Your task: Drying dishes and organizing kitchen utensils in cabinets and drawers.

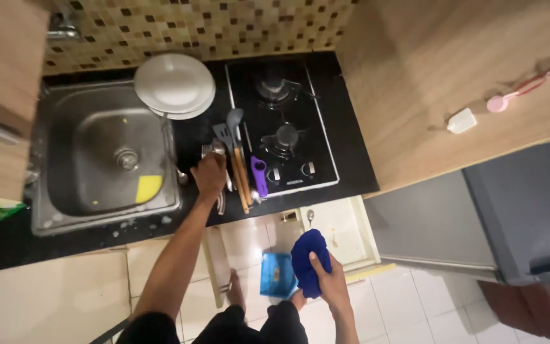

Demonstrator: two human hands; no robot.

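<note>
Left hand [209, 173] clenched on utensils [240, 167] lying lengthwise toward the wall; right hand [327, 280] grips cloth [307, 261], lower, farther.

One view only, from a camera worn on the person's head. It looks steeply down, almost plumb, from well above counter height onto the black counter [351, 172], with the tiled back wall [192, 25] along the top edge. The sink [106, 153] sits left of centre, the gas hob [281, 124] at centre. The person's own arms enter from the bottom edge, the floor tiles [415, 306] showing below them. The picture is wide and bent at the edges (counter lines bow outward). No second view exists to share ground with.
</note>
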